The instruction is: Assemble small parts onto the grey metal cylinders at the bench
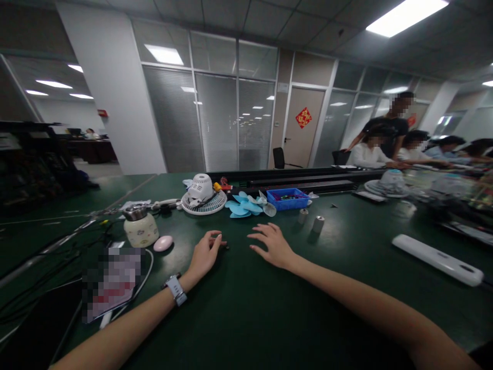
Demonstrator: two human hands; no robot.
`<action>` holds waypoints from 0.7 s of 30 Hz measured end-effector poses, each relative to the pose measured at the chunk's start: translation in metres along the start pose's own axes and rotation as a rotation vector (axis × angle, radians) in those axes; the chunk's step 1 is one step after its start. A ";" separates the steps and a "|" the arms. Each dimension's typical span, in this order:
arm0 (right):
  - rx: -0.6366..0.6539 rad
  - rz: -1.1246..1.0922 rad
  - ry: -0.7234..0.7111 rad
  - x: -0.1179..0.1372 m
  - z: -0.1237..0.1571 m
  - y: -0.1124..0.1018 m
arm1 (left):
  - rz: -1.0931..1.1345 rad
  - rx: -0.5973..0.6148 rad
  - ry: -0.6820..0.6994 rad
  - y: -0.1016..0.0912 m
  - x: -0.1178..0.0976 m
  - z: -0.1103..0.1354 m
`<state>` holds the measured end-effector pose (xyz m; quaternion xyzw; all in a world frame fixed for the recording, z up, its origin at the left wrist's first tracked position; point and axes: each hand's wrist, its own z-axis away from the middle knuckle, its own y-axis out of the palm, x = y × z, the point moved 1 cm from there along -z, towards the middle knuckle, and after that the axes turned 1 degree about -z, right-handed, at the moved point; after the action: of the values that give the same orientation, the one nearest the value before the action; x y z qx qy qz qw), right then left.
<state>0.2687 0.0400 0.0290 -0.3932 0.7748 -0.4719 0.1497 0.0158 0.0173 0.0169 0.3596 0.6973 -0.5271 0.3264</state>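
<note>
My left hand (206, 253) rests on the dark green table (269, 308), fingers curled with the fingertips pinched near a tiny dark part (227, 247); a watch is on that wrist. My right hand (271, 243) lies a little to the right, fingers spread and touching the tabletop, holding nothing. Beyond the hands lie a white fan housing with its grille (202, 195), light blue fan blades (246, 204), a blue tray of small parts (288, 198) and two small metal cylinders (318, 223).
A cream jar with a metal lid (140, 226) and a pink oval object (163, 243) sit left of my left hand. A white power strip (437, 259) lies at right. Cables run along the left edge. Other people sit and stand at the far right.
</note>
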 end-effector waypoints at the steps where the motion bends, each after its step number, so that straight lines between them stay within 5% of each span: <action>1: 0.047 -0.047 -0.019 0.012 -0.009 0.009 | 0.007 -0.026 -0.010 0.000 0.001 0.000; 6: 0.078 -0.140 -0.035 0.038 -0.040 0.045 | 0.062 -0.096 -0.008 0.003 0.012 -0.006; 10: 0.052 -0.164 0.017 0.037 -0.044 0.047 | 0.062 -0.102 -0.011 0.004 0.014 -0.007; 15: -0.068 -0.043 0.074 -0.012 -0.017 -0.011 | 0.000 -0.080 -0.030 0.002 0.012 -0.005; 21: -0.200 0.428 0.477 -0.117 0.032 -0.103 | -0.048 -0.086 -0.019 0.006 0.019 -0.011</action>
<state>0.4119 0.0835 0.0843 -0.1126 0.8955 -0.4301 0.0205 0.0098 0.0316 0.0010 0.3235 0.7247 -0.5076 0.3355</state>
